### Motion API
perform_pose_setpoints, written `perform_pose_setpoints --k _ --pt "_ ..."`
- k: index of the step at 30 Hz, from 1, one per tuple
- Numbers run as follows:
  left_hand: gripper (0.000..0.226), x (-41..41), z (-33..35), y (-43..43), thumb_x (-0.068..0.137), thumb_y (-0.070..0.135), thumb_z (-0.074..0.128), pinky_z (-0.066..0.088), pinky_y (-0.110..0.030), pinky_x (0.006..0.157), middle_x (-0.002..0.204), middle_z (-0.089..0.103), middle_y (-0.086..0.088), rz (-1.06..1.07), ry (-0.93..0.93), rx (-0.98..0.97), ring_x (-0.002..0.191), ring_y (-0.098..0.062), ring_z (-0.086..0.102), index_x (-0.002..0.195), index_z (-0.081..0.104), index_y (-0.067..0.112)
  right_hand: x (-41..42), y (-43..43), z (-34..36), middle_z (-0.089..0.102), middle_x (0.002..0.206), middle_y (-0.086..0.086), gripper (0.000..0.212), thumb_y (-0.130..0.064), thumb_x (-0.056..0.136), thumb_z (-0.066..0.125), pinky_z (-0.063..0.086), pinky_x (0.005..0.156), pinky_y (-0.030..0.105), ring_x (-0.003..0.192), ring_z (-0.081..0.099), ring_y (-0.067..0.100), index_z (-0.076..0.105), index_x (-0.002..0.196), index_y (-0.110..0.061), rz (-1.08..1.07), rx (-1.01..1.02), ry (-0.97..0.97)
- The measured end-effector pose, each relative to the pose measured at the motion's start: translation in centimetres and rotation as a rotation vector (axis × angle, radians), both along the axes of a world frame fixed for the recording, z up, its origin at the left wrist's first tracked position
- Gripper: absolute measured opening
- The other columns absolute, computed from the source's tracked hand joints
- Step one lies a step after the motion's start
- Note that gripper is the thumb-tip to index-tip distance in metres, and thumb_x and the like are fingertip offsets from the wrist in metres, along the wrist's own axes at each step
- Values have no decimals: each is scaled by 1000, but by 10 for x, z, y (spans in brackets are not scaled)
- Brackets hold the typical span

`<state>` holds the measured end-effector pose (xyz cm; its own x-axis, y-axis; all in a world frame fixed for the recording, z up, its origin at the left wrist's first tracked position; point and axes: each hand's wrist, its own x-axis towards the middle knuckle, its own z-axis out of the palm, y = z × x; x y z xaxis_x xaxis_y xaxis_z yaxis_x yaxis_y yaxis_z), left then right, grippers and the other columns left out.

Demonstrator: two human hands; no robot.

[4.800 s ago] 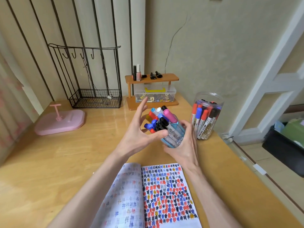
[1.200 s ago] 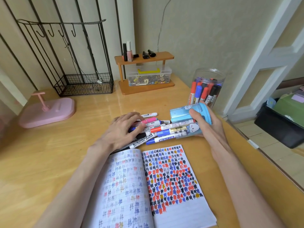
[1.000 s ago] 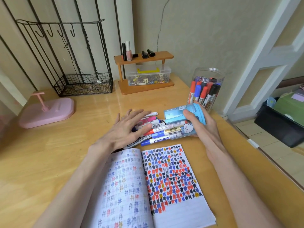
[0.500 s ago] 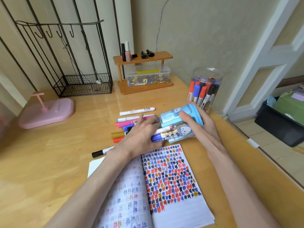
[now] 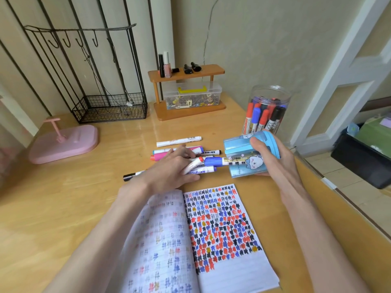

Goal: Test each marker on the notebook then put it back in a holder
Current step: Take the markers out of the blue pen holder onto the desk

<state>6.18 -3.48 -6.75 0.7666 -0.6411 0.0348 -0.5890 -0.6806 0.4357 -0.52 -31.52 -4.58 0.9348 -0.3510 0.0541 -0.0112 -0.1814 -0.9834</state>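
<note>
A blue cartoon-print holder (image 5: 243,166) lies tipped on its side on the wooden desk (image 5: 63,208), its mouth facing left. My right hand (image 5: 275,159) grips it round the base. A blue-capped marker (image 5: 213,161) sticks out of its mouth. My left hand (image 5: 169,170) lies over the spilled markers just left of the holder, thumb and fingers curled round a red-tipped marker (image 5: 195,163) and a blue one. More markers lie beyond: a white one (image 5: 178,141), a pink one (image 5: 163,153), a black-capped one (image 5: 131,176). The open notebook (image 5: 222,229), covered with coloured marks, lies in front of me.
A clear jar (image 5: 267,108) full of markers stands behind the blue holder. At the back are a wooden shelf with a plastic box (image 5: 190,96), a black wire rack (image 5: 110,108) and a pink stand (image 5: 63,142). The desk's right edge drops to the floor.
The holder was tipped over and its markers spilled onto the desk. My left hand has drawn markers leftward out of its mouth; the right hand keeps holding the holder.
</note>
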Motion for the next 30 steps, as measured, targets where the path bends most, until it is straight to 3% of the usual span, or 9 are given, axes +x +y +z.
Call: perform_pose_setpoints --k 3,7,11,14,19,21,25,28,30 --pt "24 -1 4 20 102 39 61 34 -36 114 148 36 6 -11 40 80 134 -16 43 110 67 17 -1 -1 1 76 103 -21 26 -60 87 74 57 77 27 87 74 -3 66 112 -57 -5 -9 10" --pt "13 -7 5 24 101 33 66 35 -23 92 147 37 3 47 23 78 112 -13 48 103 56 26 0 -3 1 75 104 -20 29 -62 86 73 58 83 32 92 73 -1 65 114 -59 -2 -15 9" --pt "54 -12 2 13 83 55 80 43 -44 111 145 38 9 61 9 -46 133 -17 45 127 58 31 1 2 -3 75 108 -20 41 -69 81 74 60 95 46 103 73 7 64 120 -59 -22 16 11" --pt "75 -22 -1 -4 76 80 67 38 -47 117 141 44 14 67 20 -209 139 -16 40 135 58 35 4 9 -5 75 111 -20 44 -69 80 74 59 98 47 107 72 9 65 121 -57 -15 47 9" --pt "75 -30 -4 -27 84 80 50 25 -49 124 131 61 6 127 -84 -190 119 -2 45 129 55 20 4 21 -6 76 112 -15 29 -57 90 73 64 77 33 97 75 5 67 117 -52 15 122 21" --pt "67 -30 -3 -26 86 77 51 36 -45 117 124 63 8 143 -10 -259 114 -1 47 124 56 21 5 22 -6 76 112 -13 28 -56 90 73 63 73 30 99 75 8 68 116 -50 26 149 23" --pt "50 -30 0 -25 91 72 59 56 -46 94 110 71 10 133 168 -503 104 -13 69 124 57 34 7 23 -8 76 118 -10 50 -65 82 74 62 91 43 108 74 14 67 127 -45 25 221 27" --pt "36 -33 6 -30 96 58 60 60 -42 72 100 72 7 148 249 -575 79 -20 70 119 60 30 6 30 -8 77 118 -9 43 -55 89 72 64 85 40 105 75 12 66 129 -41 25 287 34" --pt "27 -34 9 -33 99 45 61 54 -31 59 91 72 -1 159 348 -632 68 -27 65 114 58 22 7 32 -10 77 118 -11 42 -56 88 73 62 92 44 107 75 11 67 127 -43 33 275 30"
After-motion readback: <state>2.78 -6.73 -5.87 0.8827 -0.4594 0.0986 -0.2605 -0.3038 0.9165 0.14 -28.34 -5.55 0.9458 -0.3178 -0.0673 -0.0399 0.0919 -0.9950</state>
